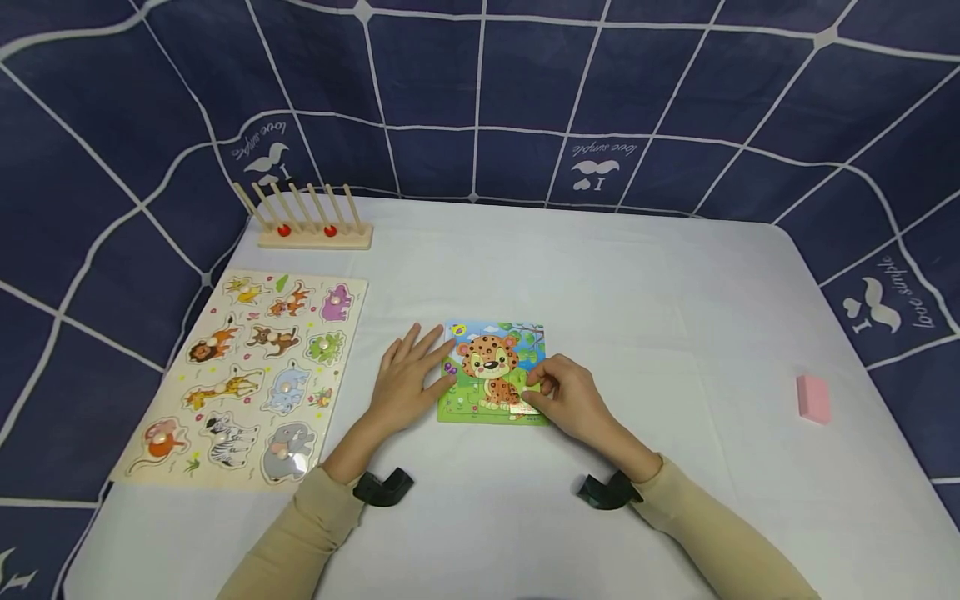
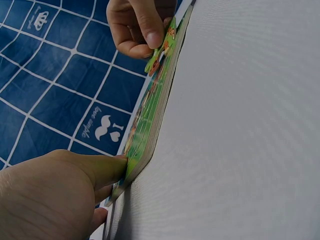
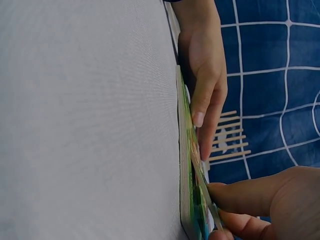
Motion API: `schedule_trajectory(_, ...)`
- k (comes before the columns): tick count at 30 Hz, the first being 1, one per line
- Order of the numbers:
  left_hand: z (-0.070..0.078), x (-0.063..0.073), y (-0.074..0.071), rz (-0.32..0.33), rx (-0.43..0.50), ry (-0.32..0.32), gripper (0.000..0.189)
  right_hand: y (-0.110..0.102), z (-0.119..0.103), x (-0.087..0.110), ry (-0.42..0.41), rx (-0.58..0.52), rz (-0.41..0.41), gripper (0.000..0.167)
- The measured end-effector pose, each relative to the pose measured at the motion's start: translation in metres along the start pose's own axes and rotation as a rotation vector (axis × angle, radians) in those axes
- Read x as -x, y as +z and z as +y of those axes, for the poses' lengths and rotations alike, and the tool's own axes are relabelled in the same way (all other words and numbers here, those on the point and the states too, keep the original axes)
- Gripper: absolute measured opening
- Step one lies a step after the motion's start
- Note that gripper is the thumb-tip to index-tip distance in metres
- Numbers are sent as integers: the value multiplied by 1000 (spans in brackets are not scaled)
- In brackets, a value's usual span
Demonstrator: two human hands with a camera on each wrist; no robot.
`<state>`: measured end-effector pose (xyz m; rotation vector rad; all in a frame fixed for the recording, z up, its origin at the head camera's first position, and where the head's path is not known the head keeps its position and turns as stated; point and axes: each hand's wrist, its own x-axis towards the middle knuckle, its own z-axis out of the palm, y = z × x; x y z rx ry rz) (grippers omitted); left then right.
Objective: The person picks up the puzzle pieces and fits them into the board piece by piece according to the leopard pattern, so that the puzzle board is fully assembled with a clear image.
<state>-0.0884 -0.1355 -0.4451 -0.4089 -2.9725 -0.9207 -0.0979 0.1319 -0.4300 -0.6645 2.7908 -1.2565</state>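
A small leopard jigsaw puzzle [image 1: 468,407] lies flat on the white table in the head view. My left hand [image 1: 405,385] rests at its left side, fingers spread fairly straight, with fingertips and thumb touching the board's edge. At the right side, my right hand [image 1: 572,398] pinches a puzzle piece [image 2: 167,47] between thumb and fingers. In the left wrist view that green-and-orange piece stands tilted above the board. The right wrist view shows the piece [image 3: 202,175] edge-on, its lower end at the board. A pale bare patch [image 1: 523,408] shows beside the right thumb.
On the left lies a wooden animal peg puzzle [image 1: 255,333]. Behind it stands a wooden peg rack [image 1: 315,240] with two red beads. A pink block [image 1: 813,399] sits far right. Dark blue gridded cloth [image 1: 525,75] hangs around the white table [image 1: 675,333].
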Motion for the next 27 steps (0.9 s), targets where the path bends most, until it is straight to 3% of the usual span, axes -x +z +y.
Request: schedule_trajectory(27, -2, 1, 1, 2, 0, 5, 55, 2, 3, 0, -42, 59, -27, 12)
